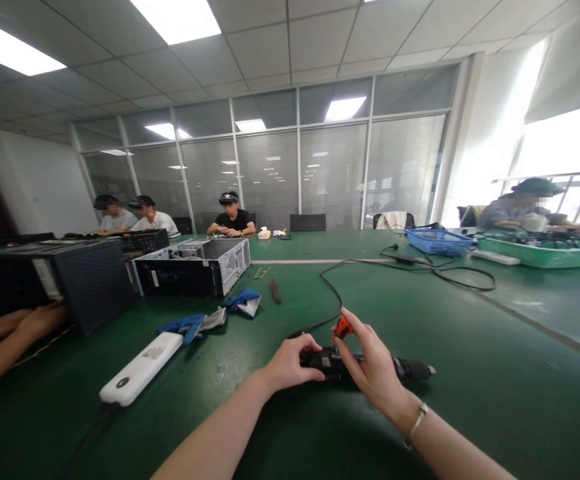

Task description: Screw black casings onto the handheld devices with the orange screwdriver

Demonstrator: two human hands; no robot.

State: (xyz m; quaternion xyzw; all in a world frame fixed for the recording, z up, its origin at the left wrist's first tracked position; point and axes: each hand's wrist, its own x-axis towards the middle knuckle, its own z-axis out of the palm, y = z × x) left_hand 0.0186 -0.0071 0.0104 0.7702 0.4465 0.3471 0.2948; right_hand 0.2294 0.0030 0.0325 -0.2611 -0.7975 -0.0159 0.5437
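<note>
On the green table lies a long black corded tool, its shape like an electric screwdriver, with a tapered end and a small metal tip pointing right. My left hand wraps its fingers and thumb around the tool's left part. A small orange-and-black screwdriver stands roughly upright above the tool's middle, pinched by its handle in my right hand. The lower end of the screwdriver is partly hidden by my fingers, so I cannot tell whether it touches the casing.
A black cable runs across the table. To the left are a white power strip, blue-grey gloves, an opened computer case and another person's arms. A brown bar, blue basket and green basket lie beyond.
</note>
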